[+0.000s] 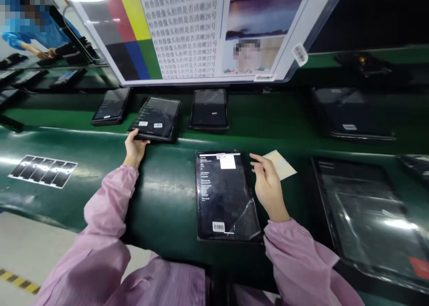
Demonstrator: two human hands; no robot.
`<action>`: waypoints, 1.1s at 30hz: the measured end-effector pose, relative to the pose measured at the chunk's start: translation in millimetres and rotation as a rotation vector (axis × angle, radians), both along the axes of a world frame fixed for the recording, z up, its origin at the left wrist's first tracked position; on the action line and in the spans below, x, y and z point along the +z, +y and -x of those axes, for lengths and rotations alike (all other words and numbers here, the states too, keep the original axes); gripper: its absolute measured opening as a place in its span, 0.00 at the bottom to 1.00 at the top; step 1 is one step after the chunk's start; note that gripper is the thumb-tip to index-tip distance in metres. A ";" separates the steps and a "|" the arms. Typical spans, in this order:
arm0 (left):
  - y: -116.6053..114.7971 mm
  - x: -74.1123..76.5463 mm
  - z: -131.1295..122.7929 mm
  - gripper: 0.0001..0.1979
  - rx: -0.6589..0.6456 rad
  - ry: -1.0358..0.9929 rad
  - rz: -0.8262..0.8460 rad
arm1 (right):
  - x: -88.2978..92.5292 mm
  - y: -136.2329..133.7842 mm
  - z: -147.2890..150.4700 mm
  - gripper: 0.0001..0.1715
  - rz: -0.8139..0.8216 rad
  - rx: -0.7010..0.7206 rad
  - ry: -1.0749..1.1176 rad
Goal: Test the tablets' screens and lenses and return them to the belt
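At the edge of the raised green shelf, my left hand [134,149] grips the near end of a tablet [161,113] in a dark tray. Two small barcode labels sit on that tablet's dark screen. Directly in front of me lies another tablet [224,194], its screen lit with lines of white text and a white square. My right hand [267,183] hovers beside its upper right edge, fingers apart and holding nothing I can see. A pale yellow paper pad [281,164] is partly hidden behind this hand.
More tablets stand on the shelf, including one at left [112,104], one at centre [210,108] and a stack at right [348,109]. A large tablet [365,212] lies at right. A printed sheet [43,172] is at left. A test chart [187,37] hangs above. Another person works at upper left.
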State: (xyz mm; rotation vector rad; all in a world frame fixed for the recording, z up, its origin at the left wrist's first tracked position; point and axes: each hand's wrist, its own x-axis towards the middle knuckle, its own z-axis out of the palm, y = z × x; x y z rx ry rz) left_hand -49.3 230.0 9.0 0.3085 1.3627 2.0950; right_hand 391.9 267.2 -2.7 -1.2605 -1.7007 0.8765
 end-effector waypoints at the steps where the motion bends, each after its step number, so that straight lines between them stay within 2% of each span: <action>1: -20.7 -1.8 -6.9 0.06 0.011 -0.002 -0.006 | -1.6 0.4 0.9 0.26 -0.003 0.014 -0.011; 3: -71.8 -7.5 -24.6 0.06 0.029 -0.004 -0.003 | -5.6 2.4 2.7 0.26 -0.004 0.036 -0.031; 5: -132.6 -15.7 -45.4 0.08 0.056 -0.001 0.022 | -10.0 5.7 3.7 0.27 0.003 0.047 -0.045; 8: -225.2 -29.0 -73.4 0.13 0.059 0.025 0.222 | -14.3 11.0 3.1 0.26 0.024 0.069 -0.058; 9: -251.1 -31.8 -80.5 0.13 0.018 0.029 0.302 | -14.5 12.3 2.7 0.26 0.022 0.074 -0.070; 11: -287.5 -32.8 -90.6 0.12 -0.052 0.050 0.421 | -13.4 13.9 2.2 0.27 0.014 0.068 -0.103; 12: -296.5 -30.6 -93.2 0.15 -0.103 0.061 0.447 | -12.5 14.3 2.2 0.27 0.011 0.063 -0.118; 14: -296.2 -22.2 -93.0 0.27 -0.207 0.111 0.428 | -11.1 14.7 2.5 0.28 0.017 0.051 -0.142; 16: -277.3 -11.8 -85.6 0.37 -0.267 0.207 0.380 | -11.0 15.3 3.1 0.28 0.029 0.046 -0.153; 19: -237.3 -1.7 -68.8 0.29 -0.140 0.320 0.422 | -11.9 15.8 4.2 0.30 0.045 0.028 -0.175; 22: -208.6 -2.7 -57.4 0.24 -0.108 0.400 0.495 | -11.7 15.1 5.3 0.31 0.087 0.009 -0.196; 27: -196.3 -9.8 -53.0 0.27 -0.111 0.533 0.530 | -12.0 15.8 5.9 0.32 0.104 -0.001 -0.215; 30: -191.5 -7.0 -45.6 0.32 -0.161 0.587 0.540 | -13.1 18.4 6.1 0.35 0.072 0.002 -0.284; 33: -180.6 -2.8 -32.3 0.30 -0.224 0.612 0.540 | -12.8 20.1 6.9 0.37 0.065 -0.007 -0.319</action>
